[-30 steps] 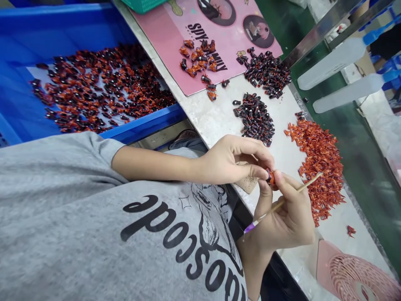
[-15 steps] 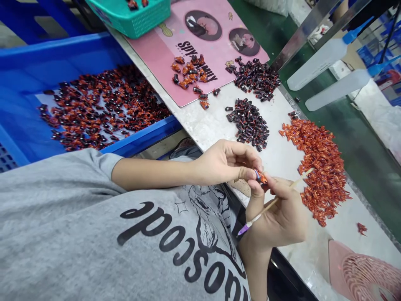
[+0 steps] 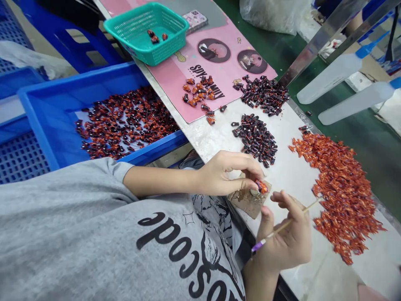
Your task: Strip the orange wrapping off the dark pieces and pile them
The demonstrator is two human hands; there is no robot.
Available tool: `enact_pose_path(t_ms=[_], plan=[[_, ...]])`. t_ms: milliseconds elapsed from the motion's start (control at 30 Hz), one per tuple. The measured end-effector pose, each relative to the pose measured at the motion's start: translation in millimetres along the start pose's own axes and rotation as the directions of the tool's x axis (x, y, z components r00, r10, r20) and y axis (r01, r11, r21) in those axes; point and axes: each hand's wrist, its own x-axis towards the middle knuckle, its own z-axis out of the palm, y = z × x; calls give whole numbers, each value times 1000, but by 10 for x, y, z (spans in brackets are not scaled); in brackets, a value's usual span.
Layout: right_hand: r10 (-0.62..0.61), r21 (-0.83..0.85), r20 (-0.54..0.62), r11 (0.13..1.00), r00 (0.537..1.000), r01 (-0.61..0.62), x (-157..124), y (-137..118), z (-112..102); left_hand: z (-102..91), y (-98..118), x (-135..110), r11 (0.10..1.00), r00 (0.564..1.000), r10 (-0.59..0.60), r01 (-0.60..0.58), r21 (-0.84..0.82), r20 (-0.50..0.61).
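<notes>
My left hand [image 3: 230, 173] pinches a small orange and black part [image 3: 261, 186] between thumb and fingertips, just above a brown card scrap [image 3: 247, 201] at the table edge. My right hand [image 3: 286, 236] sits just below and right of it, fingers curled around a thin wooden stick [image 3: 283, 226] with a purple end. Its thumb and forefinger are apart from the part. A heap of orange pieces [image 3: 340, 188] lies right of my hands. Two piles of dark pieces [image 3: 257, 138] [image 3: 265, 94] lie beyond.
A pink printed mat [image 3: 175, 77] carries a few joined orange-black parts [image 3: 199, 92]. A teal basket [image 3: 147, 31] stands at the far end. A blue crate [image 3: 50, 113] left of the table holds several finished parts. Two white squeeze bottles [image 3: 332, 73] lie at the right.
My right hand has come off the small part and dropped slightly; the left hand alone holds it. The view has tilted up, bringing the teal basket into sight.
</notes>
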Motion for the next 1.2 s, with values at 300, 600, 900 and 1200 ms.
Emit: enact_pose_path(t_ms=[300,600,900,1200], plan=[[454,78,-246,890,856,-450,-132,237,-227,-1336,-730,135,448,936,-249,338,828,-247],[494,7,-191,865,848,-502,-237,305,-299,-1084,-768,420,409,940,-328,230,883,-92],[512,26,-31,859,858,-512,-316,154,-249,-651,-786,644,358,777,-614,119,926,138],[440,-135,121,895,890,-425,-329,209,-43,-664,-447,226,770,919,-388,363,524,-67]])
